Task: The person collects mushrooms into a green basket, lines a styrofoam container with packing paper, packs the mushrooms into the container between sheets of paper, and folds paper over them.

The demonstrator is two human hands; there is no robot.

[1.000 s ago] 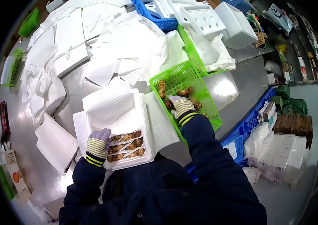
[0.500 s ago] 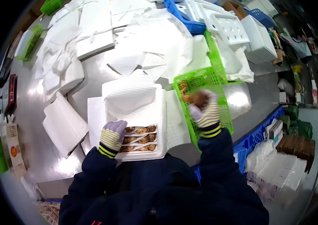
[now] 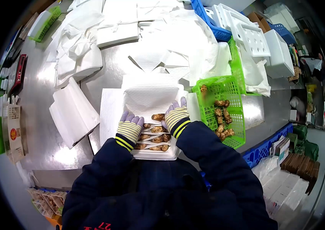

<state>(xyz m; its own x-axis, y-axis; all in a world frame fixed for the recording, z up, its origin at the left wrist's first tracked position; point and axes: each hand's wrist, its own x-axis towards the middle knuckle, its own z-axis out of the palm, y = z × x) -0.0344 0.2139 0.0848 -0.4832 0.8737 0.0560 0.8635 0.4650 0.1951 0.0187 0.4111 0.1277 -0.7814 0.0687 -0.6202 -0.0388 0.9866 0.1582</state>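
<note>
A white foam box [image 3: 174, 153] lined with textured white paper [image 3: 153, 92] stands in front of me. Inside it, rows of brown and cream mushrooms [image 3: 157, 140] lie separated by folds of paper. One more mushroom [image 3: 157, 117] rests on the liner above the top row. My left hand [image 3: 130, 126], in a lilac and striped glove, lies over the box's left side, fingers extended beside the top row's end. On the right side, my gloved right hand [image 3: 176, 115] has its fingers apart, with the thumb close to the uppermost mushroom; whether it touches is unclear.
A green plastic basket [image 3: 240, 126] with several mushrooms stands to the right. White paper sheets [image 3: 162, 34] and wrapped stacks cover the back of the metal table [image 3: 43, 130]. Folded white paper [image 3: 72, 115] lies to the left. White foam boxes [image 3: 279, 53] stand at back right.
My right hand has moved left from the green basket to the foam box. Another mushroom now lies above the top row. The view has shifted slightly.
</note>
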